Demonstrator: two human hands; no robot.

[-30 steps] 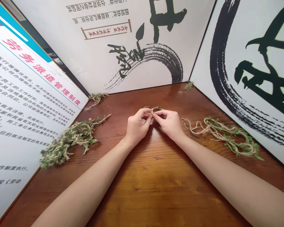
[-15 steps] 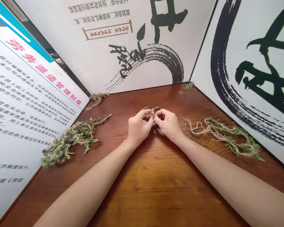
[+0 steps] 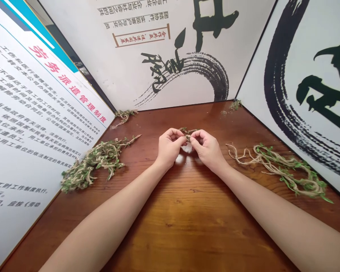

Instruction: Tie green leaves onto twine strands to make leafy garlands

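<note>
Over the middle of the table my left hand and my right hand meet at the fingertips. Both are closed in a pinch on a short piece of leafy twine, tan cord with small green leaves. Part of it shows behind and between the fingers; the rest is hidden by them. To the left lies a tangled heap of leafy twine. On the right, looser strands of leafy twine lie in a long loop, with bare cord ends pointing toward my right hand.
A small bunch of twine lies at the back left corner, and leafy scraps at the back right. Upright printed panels, left, back and right, border the brown wooden table.
The whole view has shifted, so most things sit farther right in the picture. My fingers have shifted slightly on the twine, and both hands still pinch it.
</note>
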